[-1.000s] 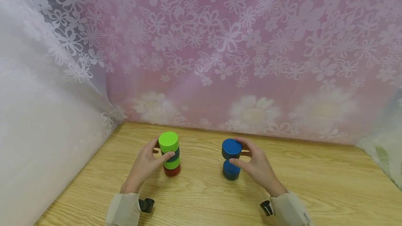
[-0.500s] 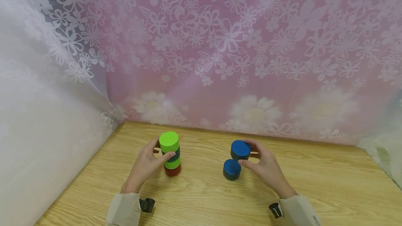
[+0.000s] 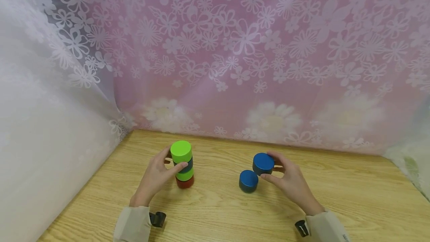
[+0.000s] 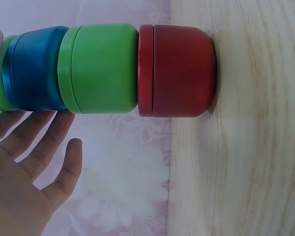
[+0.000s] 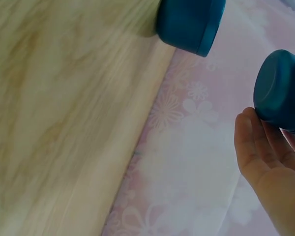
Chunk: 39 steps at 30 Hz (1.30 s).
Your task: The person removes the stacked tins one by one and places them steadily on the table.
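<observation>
A stack of round lidded tins stands upright on the table. Its lowest is a red tin (image 3: 185, 182), then come a green tin (image 4: 103, 69), a blue tin (image 4: 39, 69) and another green tin (image 3: 181, 150) on top. My left hand (image 3: 156, 171) grips the upper part of this stack, thumb in front and fingers at the far side. To the right, my right hand (image 3: 293, 180) holds a blue tin (image 3: 263, 163) upright between thumb and fingers. In the right wrist view this tin is off the table. Just left of it a second blue tin (image 3: 248, 182) rests on the wood.
The wood-grain table (image 3: 215, 212) runs back to a pink flowered curtain (image 3: 215, 66). A white cloth (image 3: 60, 122) hangs along the left side. Black camera mounts (image 3: 158, 219) sit at both sleeves.
My right hand has carried its blue tin rightward and slightly down, from above the second blue tin to beside it. The left hand and the stack have stayed still.
</observation>
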Tool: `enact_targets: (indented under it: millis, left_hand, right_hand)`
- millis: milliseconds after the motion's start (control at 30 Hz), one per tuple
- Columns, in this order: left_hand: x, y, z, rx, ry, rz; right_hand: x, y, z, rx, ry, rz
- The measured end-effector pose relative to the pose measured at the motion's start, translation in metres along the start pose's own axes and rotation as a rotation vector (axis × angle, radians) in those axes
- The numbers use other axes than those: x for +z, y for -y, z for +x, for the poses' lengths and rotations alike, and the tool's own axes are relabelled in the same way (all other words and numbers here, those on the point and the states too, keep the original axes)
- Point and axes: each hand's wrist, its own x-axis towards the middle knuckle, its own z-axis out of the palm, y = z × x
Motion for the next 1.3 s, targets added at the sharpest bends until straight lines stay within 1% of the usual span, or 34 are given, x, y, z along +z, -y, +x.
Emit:
enact_targets:
  millis: [233,433,667,967,1300]
  left_hand:
    - [0.0,0.0,0.0,0.005,-0.002,-0.003]
    - [-0.001,0.0,0.0,0.01,-0.002,-0.007]
    - [-0.001,-0.001,0.0,0.004,0.004,-0.009]
    - [-0.001,0.0,0.0,-0.003,0.009,-0.019]
    - [-0.001,0.0,0.0,-0.012,0.011,-0.013]
  right_hand:
    - [-0.004,-0.005,-0.003,0.009,-0.001,-0.026]
    - [-0.005,-0.011,-0.005,0.007,0.016,-0.041]
    - [-0.006,-0.014,-0.008,0.068,0.065,-0.05]
    - [-0.008,-0.019,-0.01,0.113,0.137,-0.054]
    - [-0.009,-0.024,-0.011,0.172,0.193,-0.07]
